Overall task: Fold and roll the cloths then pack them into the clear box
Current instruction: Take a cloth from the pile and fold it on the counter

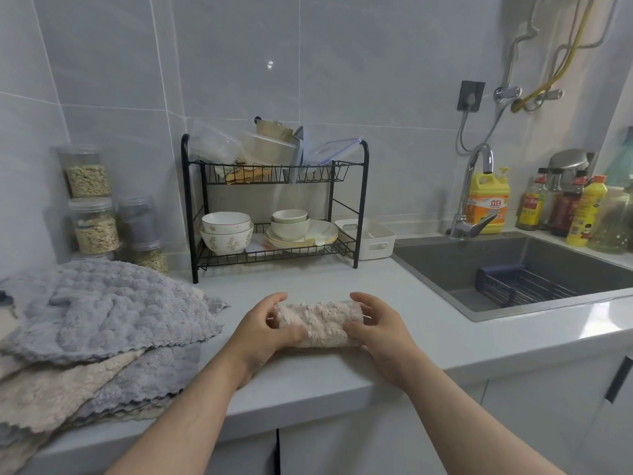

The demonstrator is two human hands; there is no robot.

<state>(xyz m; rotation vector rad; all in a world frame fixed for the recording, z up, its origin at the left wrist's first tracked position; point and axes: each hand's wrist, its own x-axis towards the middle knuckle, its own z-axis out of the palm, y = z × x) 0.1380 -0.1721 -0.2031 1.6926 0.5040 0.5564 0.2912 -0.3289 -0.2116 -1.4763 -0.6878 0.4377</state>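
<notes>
Grey kitchen counter [308, 378] runs before the black dish rack [363, 200], and in front of that rack a beige cloth [320, 323] lies rolled into a plump, fluffy cylinder. Left hand [263, 334] and right hand [380, 334] each curl round one end, gripping it. Rolling looks nearly done; packing comes next, though the clear box may be among the containers [219, 145] atop the rack. More cloths [113, 320] lie heaped left of the rack.

We read one brand only: "立白", in red on the label of the yellow detergent bottle [488, 200], well beyond and right of our grip on the rolled cloth [320, 323]. Labels on the sauce bottles [561, 210] farther right are illegible.
</notes>
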